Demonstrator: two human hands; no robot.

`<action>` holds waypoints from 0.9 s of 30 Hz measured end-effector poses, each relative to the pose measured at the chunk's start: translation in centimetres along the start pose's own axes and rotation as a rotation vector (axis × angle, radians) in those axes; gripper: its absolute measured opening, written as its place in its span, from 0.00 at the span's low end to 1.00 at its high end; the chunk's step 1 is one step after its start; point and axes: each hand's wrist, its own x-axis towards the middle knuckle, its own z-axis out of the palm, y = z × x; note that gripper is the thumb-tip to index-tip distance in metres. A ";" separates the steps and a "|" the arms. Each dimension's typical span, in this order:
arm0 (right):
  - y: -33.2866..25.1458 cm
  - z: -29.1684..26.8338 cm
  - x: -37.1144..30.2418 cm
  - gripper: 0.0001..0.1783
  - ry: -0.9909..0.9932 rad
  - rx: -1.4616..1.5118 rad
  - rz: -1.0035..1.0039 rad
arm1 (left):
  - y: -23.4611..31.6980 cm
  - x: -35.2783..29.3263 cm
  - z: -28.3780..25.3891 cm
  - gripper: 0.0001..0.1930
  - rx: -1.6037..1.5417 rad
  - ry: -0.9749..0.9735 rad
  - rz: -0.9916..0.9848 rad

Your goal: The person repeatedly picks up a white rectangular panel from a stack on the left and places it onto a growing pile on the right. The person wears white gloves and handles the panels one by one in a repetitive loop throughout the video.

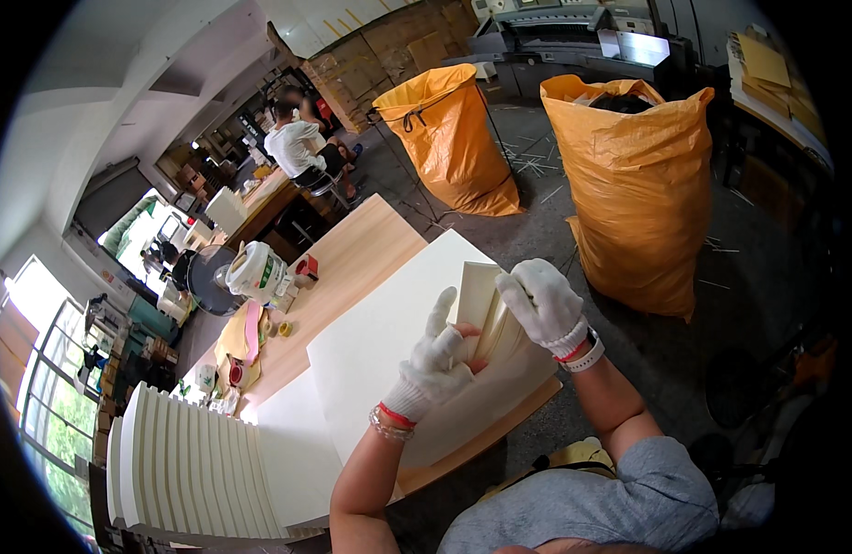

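Both my hands wear white knit gloves, with bare fingertips showing on the left one. Between them a cream folded cardboard piece (479, 297) with long raised panels stands tilted over a large white sheet (380, 319) on the table. My left hand (433, 362) grips its near left side, the bare fingertips pressed against the panels and one gloved finger pointing up along the edge. At the upper right, my right hand (540, 303) has its fingers curled over the piece's edge. The right fingertips are partly hidden.
A tall stack of white cardboard pieces (191, 466) stands at the table's left. A white bucket (256, 272), tape rolls (285, 329) and a red tape dispenser (307, 267) sit on the wooden table (371, 235). Two orange sacks (629, 185) stand beyond; a seated person (295, 148) is farther back.
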 end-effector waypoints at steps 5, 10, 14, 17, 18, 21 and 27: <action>-0.1 -0.1 -0.1 0.16 0.029 0.015 0.012 | 0.5 -0.1 -0.4 0.27 0.015 -0.029 -0.017; -0.3 -0.1 0.0 0.15 -0.002 0.020 0.026 | -0.4 0.0 -0.7 0.29 0.085 -0.131 0.028; -0.1 0.0 -0.1 0.15 -0.013 0.022 0.030 | -0.4 -0.1 0.2 0.30 -0.005 0.016 0.049; -0.2 0.0 -0.2 0.15 0.017 0.045 0.044 | -0.1 -0.1 0.3 0.29 0.072 0.059 0.057; -0.2 0.0 -0.2 0.16 0.031 0.056 0.049 | 0.0 -0.1 0.2 0.29 0.085 0.061 0.064; -0.2 -0.4 -0.3 0.15 0.000 0.030 0.012 | 0.2 -0.2 -0.2 0.29 0.139 -0.006 0.063; -0.5 -0.1 -0.2 0.13 0.007 0.007 0.026 | -0.1 0.0 0.0 0.29 0.047 -0.055 0.018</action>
